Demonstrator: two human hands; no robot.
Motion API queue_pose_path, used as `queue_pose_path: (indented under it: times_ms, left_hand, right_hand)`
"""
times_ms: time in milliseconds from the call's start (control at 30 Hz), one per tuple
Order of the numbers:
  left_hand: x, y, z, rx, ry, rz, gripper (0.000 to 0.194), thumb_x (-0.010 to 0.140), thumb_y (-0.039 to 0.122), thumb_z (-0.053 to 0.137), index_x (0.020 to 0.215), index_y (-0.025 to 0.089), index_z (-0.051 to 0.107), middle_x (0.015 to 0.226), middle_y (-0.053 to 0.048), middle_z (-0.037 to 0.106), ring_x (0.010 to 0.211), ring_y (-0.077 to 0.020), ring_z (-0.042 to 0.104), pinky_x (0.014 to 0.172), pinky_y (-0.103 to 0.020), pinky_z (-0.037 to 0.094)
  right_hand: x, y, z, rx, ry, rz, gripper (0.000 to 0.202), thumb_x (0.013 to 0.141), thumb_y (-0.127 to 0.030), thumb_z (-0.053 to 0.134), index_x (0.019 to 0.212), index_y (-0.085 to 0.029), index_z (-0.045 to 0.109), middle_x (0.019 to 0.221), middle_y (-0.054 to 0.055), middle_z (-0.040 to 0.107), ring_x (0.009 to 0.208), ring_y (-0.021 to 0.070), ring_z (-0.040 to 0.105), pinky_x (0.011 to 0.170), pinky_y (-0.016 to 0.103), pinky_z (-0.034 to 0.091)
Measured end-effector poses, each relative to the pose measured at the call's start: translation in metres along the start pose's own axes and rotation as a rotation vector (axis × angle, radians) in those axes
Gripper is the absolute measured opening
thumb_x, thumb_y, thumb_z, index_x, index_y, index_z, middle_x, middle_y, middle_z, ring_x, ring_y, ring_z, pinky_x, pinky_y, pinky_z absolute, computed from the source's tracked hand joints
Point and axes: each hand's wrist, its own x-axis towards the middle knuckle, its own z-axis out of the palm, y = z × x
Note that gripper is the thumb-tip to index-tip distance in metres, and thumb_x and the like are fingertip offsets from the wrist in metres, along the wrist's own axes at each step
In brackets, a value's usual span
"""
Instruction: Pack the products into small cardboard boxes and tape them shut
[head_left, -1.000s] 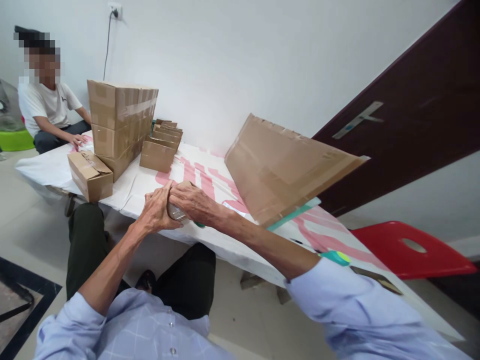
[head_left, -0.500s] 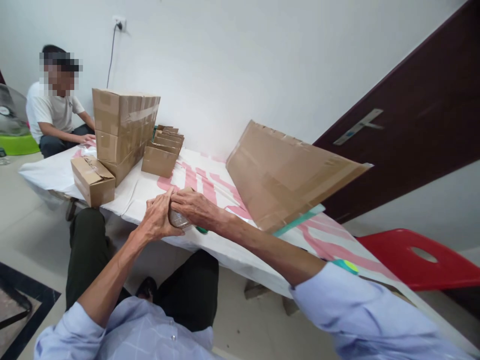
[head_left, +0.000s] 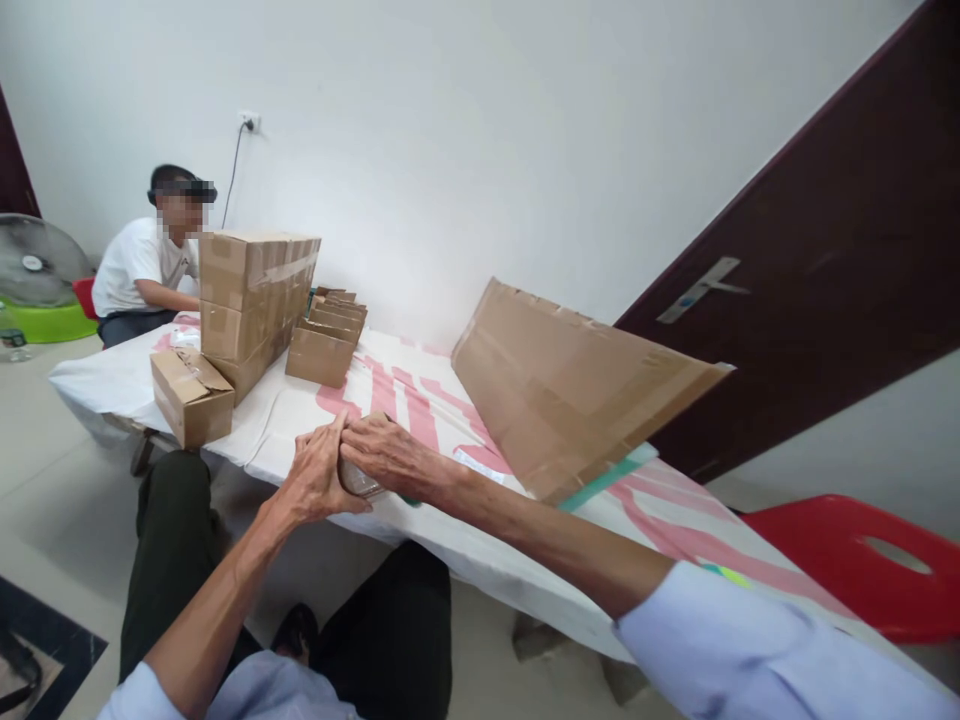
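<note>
Between my hands, at the near edge of the cloth-covered table (head_left: 420, 380), is a small brown cardboard box (head_left: 358, 482), mostly hidden by my fingers. My left hand (head_left: 321, 470) is closed around its left side, the thumb along the bottom. My right hand (head_left: 386, 450) grips the upper right of the same box with bent fingers. A shiny surface shows on the box's near face, perhaps clear tape or film. Something green peeks out just below my right wrist; I cannot make out what it is.
Stacked taped cartons (head_left: 259, 300) stand on the left, with a loose carton (head_left: 193, 395) in front. Several open flat-sided boxes (head_left: 322, 355) are beside them. A large cardboard piece (head_left: 577, 390) leans at the right. A seated person (head_left: 146, 270) is far left; a red stool (head_left: 840, 540) is right.
The view has tilted up slightly, so the scene sits lower. Both hands keep hold of the small box in nearly the same pose. The seated person leans nearer the stacked cartons.
</note>
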Motion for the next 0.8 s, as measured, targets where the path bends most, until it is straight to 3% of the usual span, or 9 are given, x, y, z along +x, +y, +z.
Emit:
queue_pose_path:
  times_ms: [200,500,800]
  left_hand:
    - [-0.001,0.003,-0.001,0.004,0.0,-0.002,0.139,0.052,0.035,0.103,0.17,0.019,0.033,0.159,-0.025,0.059,0.149,-0.0477,0.055,0.124,-0.068,0.04]
    - [0.001,-0.001,0.001,0.028,0.015,0.03,0.14,0.049,0.035,0.103,0.17,0.022,0.035,0.157,-0.022,0.061,0.148,-0.0489,0.056,0.122,-0.068,0.043]
    - [0.0,-0.003,0.0,0.007,-0.027,-0.007,0.145,0.048,0.034,0.105,0.171,0.021,0.03,0.164,-0.025,0.054,0.154,-0.0495,0.049,0.126,-0.07,0.036]
  right_hand:
    - [-0.002,-0.003,-0.007,-0.014,0.0,-0.008,0.012,0.106,-0.016,0.06,0.111,-0.014,0.07,0.111,0.015,0.071,0.109,0.0288,0.06,0.094,0.045,0.052]
    - [-0.004,0.005,0.005,0.038,0.046,-0.013,0.008,0.106,-0.02,0.064,0.108,-0.015,0.07,0.117,0.013,0.071,0.109,0.0271,0.06,0.091,0.043,0.051]
    - [-0.003,-0.004,-0.012,-0.018,0.0,-0.018,0.011,0.105,-0.014,0.058,0.109,-0.014,0.068,0.113,0.014,0.071,0.106,0.0287,0.059,0.088,0.044,0.049]
